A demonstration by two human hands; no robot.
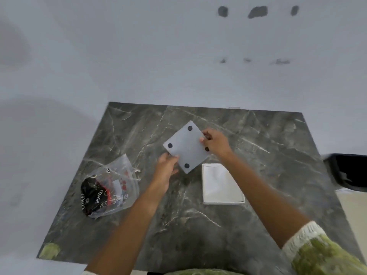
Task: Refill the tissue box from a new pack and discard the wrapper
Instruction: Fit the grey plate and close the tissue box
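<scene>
I hold a flat white square panel [185, 146] with a black round foot near each corner, the underside of the tissue box, lifted above the dark marble table [258, 155]. My left hand [165, 165] grips its lower-left edge. My right hand [215, 142] grips its right edge and covers part of one foot. Below the panel, a white open box part [222, 184] lies flat on the table with white tissue inside. A crumpled clear plastic wrapper [110, 190] with black and red print lies at the left of the table.
The table stands against a pale grey wall [178, 56] with dark marks. A black and white object [349, 171] sits past the table's right edge. A green patch [49, 251] shows at the table's near-left corner.
</scene>
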